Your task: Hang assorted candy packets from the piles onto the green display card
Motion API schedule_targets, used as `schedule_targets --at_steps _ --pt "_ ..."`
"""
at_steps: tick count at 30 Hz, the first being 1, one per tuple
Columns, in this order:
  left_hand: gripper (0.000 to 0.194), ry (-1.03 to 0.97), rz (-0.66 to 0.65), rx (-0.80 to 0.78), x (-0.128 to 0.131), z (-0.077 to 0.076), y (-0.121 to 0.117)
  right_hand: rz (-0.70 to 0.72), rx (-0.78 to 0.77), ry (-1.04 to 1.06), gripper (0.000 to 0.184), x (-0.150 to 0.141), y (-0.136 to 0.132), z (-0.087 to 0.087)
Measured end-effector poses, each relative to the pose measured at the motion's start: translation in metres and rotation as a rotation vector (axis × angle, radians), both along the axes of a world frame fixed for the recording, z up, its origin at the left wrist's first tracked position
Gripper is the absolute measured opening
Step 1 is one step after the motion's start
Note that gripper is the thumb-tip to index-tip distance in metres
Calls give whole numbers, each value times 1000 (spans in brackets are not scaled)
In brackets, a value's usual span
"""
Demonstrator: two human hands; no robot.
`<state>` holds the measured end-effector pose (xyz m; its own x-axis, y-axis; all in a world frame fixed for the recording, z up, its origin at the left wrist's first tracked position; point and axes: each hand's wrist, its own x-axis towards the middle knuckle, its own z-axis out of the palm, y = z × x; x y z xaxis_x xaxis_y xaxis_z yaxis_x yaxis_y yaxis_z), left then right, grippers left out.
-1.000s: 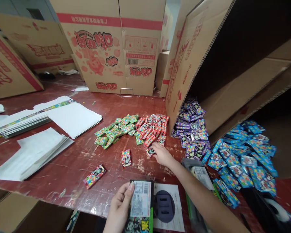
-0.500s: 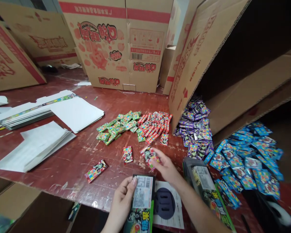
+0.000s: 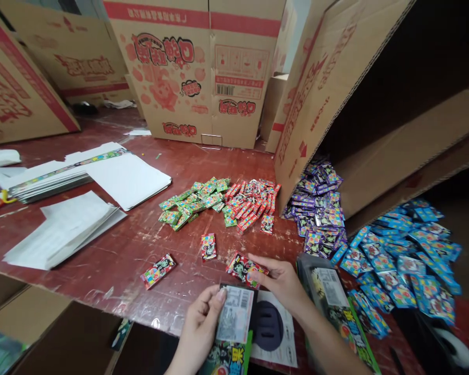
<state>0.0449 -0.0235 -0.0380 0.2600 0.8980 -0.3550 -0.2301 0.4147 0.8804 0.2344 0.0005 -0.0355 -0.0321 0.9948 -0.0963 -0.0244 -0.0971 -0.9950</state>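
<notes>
My right hand [image 3: 283,281] has come back from the red pile [image 3: 250,203] with a red candy packet [image 3: 245,268] pinched between thumb and fingertips, now just above the mouth of the dark pouch [image 3: 234,325]. My left hand [image 3: 199,328] stays closed on that pouch's top edge at the table [image 3: 113,271] front. 2 loose packets lie nearby.

Right hand [image 3: 283,281] with red packet [image 3: 245,269] above open black box [image 3: 234,317] in left hand [image 3: 201,328], red table [image 3: 113,260] below.
</notes>
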Motion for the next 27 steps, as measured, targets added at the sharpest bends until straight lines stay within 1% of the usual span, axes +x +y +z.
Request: schedule_targets --at_steps 2,4,6,9,10,12,14,16,17,19,20,22,23,25,27 --pt "36 -7 -9 -24 0 -2 0 44 -22 -16 38 2 0 -3" --pt "36 -29 -9 -26 0 -5 -1 49 -44 -8 38 3 1 -6" --pt "34 -55 3 -16 -1 -8 -2 50 -15 -39 36 3 2 -5" --pt "32 -89 21 -21 -2 -11 -3 178 94 -203 22 -3 0 2" --pt "32 -96 33 -30 -3 -12 -4 210 135 -264 22 -6 -3 6" --pt "33 -100 75 -60 -6 -14 -5 223 225 -365 24 -15 -6 12" --pt "35 -84 132 -90 -10 -15 -6 251 326 -460 24 -24 -1 13" --pt "37 -62 190 -117 -14 -15 -6 278 416 -668 24 -32 19 10" --pt "37 -57 213 -125 -17 -15 -7 271 443 -802 23 -35 36 6" --pt "38 -56 246 -129 -22 -14 -6 223 468 -1055 23 -39 77 -3" --pt "38 -54 249 -125 -24 -14 -6 224 469 -1116 23 -41 99 -8" --pt "39 -46 244 -111 -27 -12 -5 287 472 -1189 34 -47 140 -18" --pt "40 -42 243 -105 -28 -12 -4 323 472 -1220 39 -51 156 -23" --pt "40 -49 250 -102 -29 -11 -1 376 460 -1280 46 -60 176 -29" --pt "41 -68 257 -106 -30 -12 1 402 441 -1329 47 -66 180 -33"
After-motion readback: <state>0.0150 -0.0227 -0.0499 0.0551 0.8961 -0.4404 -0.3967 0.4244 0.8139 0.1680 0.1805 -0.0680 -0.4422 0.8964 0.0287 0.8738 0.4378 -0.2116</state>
